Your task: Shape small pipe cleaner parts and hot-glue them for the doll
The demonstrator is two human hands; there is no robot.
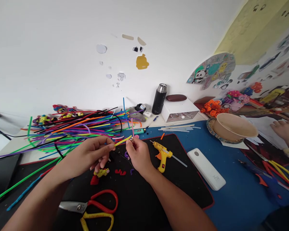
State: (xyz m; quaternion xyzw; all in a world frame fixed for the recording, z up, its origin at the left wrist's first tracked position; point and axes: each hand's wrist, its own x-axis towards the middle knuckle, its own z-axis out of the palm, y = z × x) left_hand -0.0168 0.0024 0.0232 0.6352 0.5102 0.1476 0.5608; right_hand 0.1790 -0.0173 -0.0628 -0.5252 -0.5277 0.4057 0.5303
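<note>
My left hand (96,152) pinches a short yellow pipe cleaner (122,141) between thumb and fingers. The strip's other end reaches my right hand (138,150), whose fingers are closed there; a small metallic bit shows at its fingertips, too small to name. Beneath my left hand lies a small red and yellow fuzzy piece (98,175). Red curled pieces (120,172) rest on the black mat (139,205), with purple curls (132,172) nearby. Scissors with red and yellow handles (102,202) lie in front of my left hand. A yellow glue gun (162,155) is right of my right hand.
Many coloured pipe cleaners (86,126) are heaped at the back left. Behind stand a black bottle (159,99) and a white box (179,109). A white power bank (206,169) and a bowl (236,126) lie to the right. Another person's hand (285,131) shows at the right edge.
</note>
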